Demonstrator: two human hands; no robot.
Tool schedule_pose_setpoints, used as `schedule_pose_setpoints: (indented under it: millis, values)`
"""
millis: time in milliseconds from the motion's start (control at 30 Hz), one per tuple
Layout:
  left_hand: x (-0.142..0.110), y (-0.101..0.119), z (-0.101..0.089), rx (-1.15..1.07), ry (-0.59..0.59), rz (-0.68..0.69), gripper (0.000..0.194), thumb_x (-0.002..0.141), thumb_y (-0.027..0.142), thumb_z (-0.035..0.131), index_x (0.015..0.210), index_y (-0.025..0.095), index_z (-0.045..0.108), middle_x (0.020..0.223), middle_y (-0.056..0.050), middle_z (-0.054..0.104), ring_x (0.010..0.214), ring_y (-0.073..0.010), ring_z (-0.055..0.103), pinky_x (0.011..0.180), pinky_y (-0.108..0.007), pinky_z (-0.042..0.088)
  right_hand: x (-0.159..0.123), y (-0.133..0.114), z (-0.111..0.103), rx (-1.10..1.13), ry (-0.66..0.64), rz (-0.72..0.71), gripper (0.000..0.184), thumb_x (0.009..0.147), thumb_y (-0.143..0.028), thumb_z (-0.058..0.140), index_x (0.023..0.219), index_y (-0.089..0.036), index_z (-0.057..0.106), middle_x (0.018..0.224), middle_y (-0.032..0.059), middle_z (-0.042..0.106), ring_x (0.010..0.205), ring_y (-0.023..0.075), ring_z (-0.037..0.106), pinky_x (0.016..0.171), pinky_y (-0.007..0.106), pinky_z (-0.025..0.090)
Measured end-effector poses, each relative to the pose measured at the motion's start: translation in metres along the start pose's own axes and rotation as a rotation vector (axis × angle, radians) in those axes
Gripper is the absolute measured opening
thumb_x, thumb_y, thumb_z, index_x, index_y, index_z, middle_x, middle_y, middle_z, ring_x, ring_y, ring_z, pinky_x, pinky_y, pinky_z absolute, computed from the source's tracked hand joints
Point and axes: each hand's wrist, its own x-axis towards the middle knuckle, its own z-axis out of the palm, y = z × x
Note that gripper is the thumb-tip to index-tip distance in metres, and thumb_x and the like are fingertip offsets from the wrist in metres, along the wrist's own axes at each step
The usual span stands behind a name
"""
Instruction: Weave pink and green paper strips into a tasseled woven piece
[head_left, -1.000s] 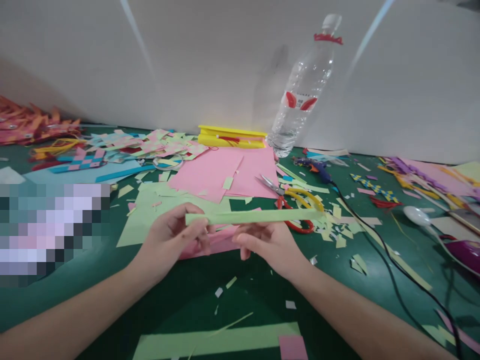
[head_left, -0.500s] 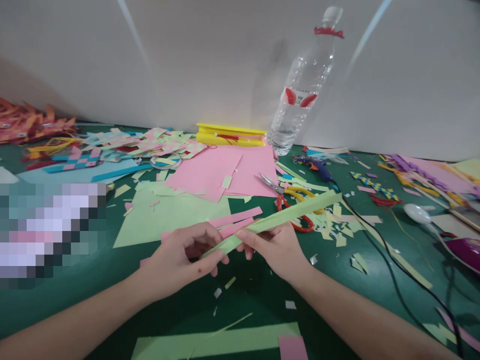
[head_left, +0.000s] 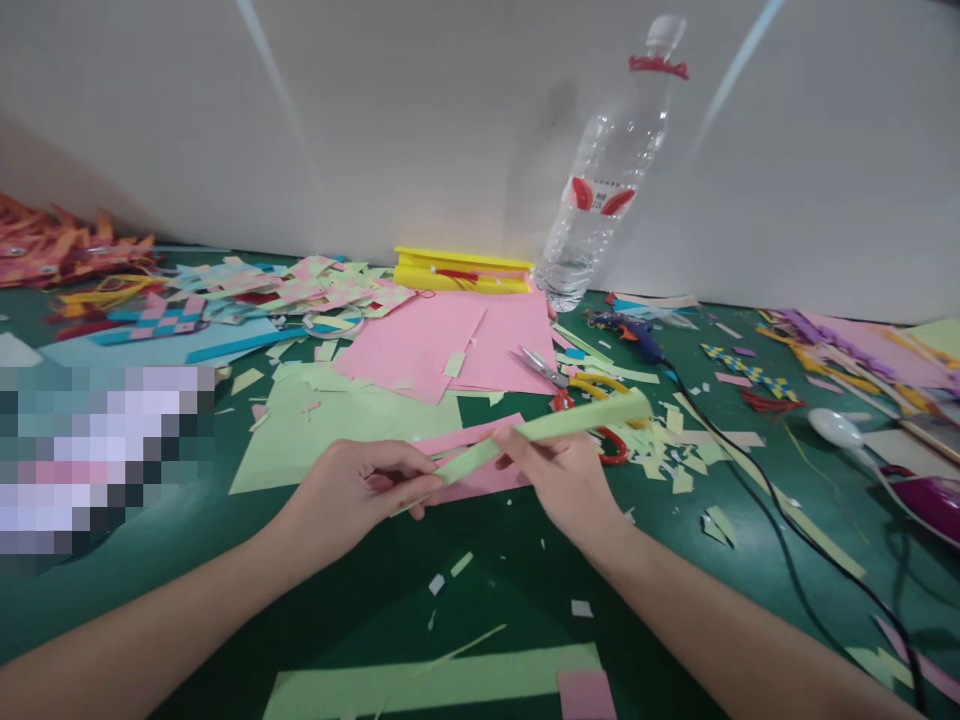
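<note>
A pale green paper strip (head_left: 577, 415) slants up to the right between my hands, above the dark green table. Its lower left end is pinched by my left hand (head_left: 367, 485). Farther along, my right hand (head_left: 559, 470) grips the strip between thumb and fingers; its far end sticks out free and bends slightly. Pink paper strips (head_left: 480, 435) lie just behind my hands, partly hidden by them. Beyond the right hand are scissors (head_left: 544, 368) with yellow and red handles, partly covered by the strip.
Green (head_left: 289, 440) and pink sheets (head_left: 427, 340) lie ahead. A clear bottle (head_left: 600, 190) leans against the wall beside a yellow folded piece (head_left: 465, 272). A glue gun (head_left: 634, 330) trails a black cord (head_left: 780, 500) on the right. Paper scraps (head_left: 679, 455) are scattered about.
My hands have moved apart along the green strip, the left slightly leftward and the right up and rightward. The strip's free right end has shortened and now curves.
</note>
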Motion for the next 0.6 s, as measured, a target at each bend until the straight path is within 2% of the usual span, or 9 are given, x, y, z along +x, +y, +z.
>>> schedule_pose_setpoints:
  millis: [133,233,333,467,533,600]
  values:
    - [0.008,-0.005,-0.010,0.059,0.098,0.019,0.019,0.078,0.039,0.065,0.076,0.023,0.073,0.070,-0.001,0.072,0.060,-0.0152,0.066,0.059,-0.023,0.054,0.013,0.006,-0.007,0.146,0.123,0.052,0.033,0.077,-0.050,0.067,0.073,-0.019,0.076,0.077,0.0064,0.075,0.063,0.0162,0.066,0.061,0.029,0.054]
    - [0.013,-0.008,-0.020,0.090,0.164,-0.007,0.021,0.075,0.040,0.064,0.080,0.021,0.072,0.068,-0.002,0.072,0.056,-0.0158,0.065,0.056,-0.025,0.055,0.022,0.010,-0.013,0.232,0.249,0.055,0.033,0.074,-0.049,0.069,0.071,-0.017,0.074,0.069,0.0061,0.072,0.060,0.0154,0.065,0.059,0.028,0.054]
    - [0.017,-0.011,-0.031,0.111,0.202,0.008,0.023,0.075,0.042,0.064,0.082,0.022,0.072,0.068,-0.002,0.072,0.058,-0.0168,0.065,0.054,-0.025,0.054,0.028,0.011,-0.020,0.208,0.315,0.025,0.035,0.075,-0.050,0.068,0.065,-0.016,0.071,0.061,0.0047,0.068,0.054,0.0120,0.060,0.050,0.024,0.047]
    - [0.021,-0.013,-0.043,0.154,0.227,0.041,0.024,0.075,0.043,0.063,0.081,0.021,0.073,0.059,-0.001,0.068,0.056,-0.0155,0.063,0.054,-0.024,0.052,0.032,0.006,-0.028,0.111,0.288,0.025,0.034,0.074,-0.048,0.069,0.062,-0.017,0.066,0.055,0.0009,0.062,0.043,0.0068,0.048,0.039,0.020,0.035]
    - [0.022,-0.016,-0.047,0.182,0.252,0.052,0.027,0.077,0.044,0.063,0.087,0.021,0.073,0.057,0.000,0.066,0.054,-0.0145,0.061,0.050,-0.023,0.049,0.032,0.003,-0.031,0.024,0.264,0.017,0.032,0.074,-0.046,0.068,0.060,-0.017,0.063,0.053,-0.0008,0.060,0.040,0.0059,0.046,0.039,0.021,0.034]
    - [0.023,-0.021,-0.050,0.223,0.332,0.067,0.033,0.080,0.044,0.060,0.100,0.020,0.070,0.058,0.000,0.066,0.054,-0.0146,0.060,0.048,-0.023,0.046,0.030,0.001,-0.032,-0.105,0.206,-0.001,0.032,0.078,-0.044,0.064,0.059,-0.018,0.061,0.052,-0.0016,0.059,0.040,0.0068,0.048,0.043,0.022,0.037]
